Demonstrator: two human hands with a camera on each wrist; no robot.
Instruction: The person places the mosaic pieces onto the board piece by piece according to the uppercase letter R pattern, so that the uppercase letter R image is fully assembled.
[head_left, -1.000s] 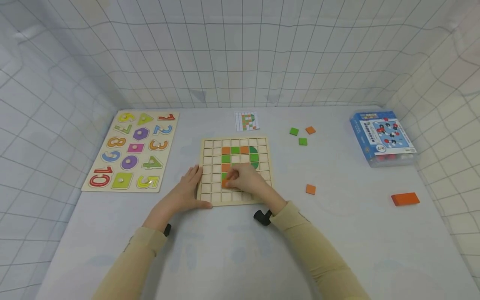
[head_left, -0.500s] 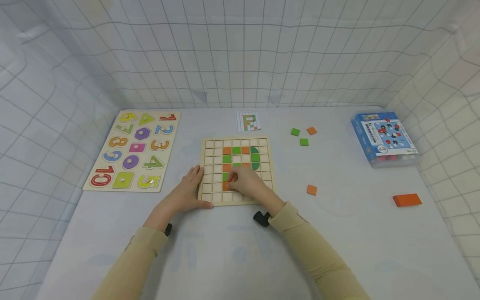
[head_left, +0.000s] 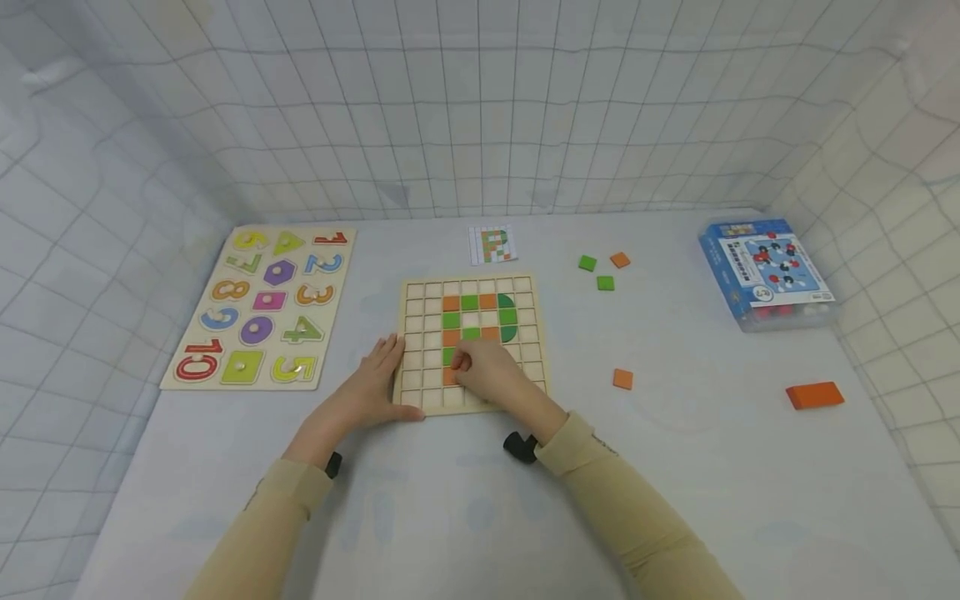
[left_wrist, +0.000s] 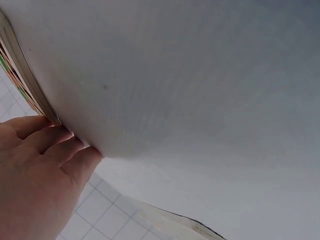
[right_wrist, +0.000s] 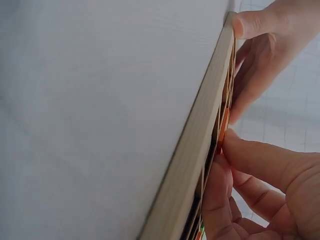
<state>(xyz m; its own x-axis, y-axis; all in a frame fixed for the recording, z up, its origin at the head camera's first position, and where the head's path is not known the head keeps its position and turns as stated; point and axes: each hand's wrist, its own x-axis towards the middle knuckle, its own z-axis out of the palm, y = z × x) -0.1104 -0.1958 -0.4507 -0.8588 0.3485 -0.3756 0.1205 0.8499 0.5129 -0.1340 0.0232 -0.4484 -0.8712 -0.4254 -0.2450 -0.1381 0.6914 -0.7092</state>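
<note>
A wooden grid board (head_left: 414, 367) lies flat with orange and green square tiles and dark green rounded pieces in its cells. My left hand (head_left: 363, 392) rests at the board's front left corner, fingers along the left edge and thumb at the front edge. In the right wrist view, the thumb and forefinger of my right hand (right_wrist: 260, 175) pinch an orange tile (right_wrist: 223, 131) that stands slightly tilted in the grid. From the head, that right hand covers several cells at the lower middle, with a green tile (head_left: 447, 357) just beyond the orange one.
Behind the board lies a pattern card (head_left: 492, 245). Loose green tiles (head_left: 587, 263) and orange tiles (head_left: 622, 379) are at the right, with an orange block (head_left: 815, 396) and a boxed molecule set (head_left: 772, 271) farther out. A number-and-shape puzzle (head_left: 258, 308) lies at the left.
My right hand has shifted very slightly at the orange tile, its fingertips now a little to the right of the tile's middle. The left hand stays at the board's corner.
</note>
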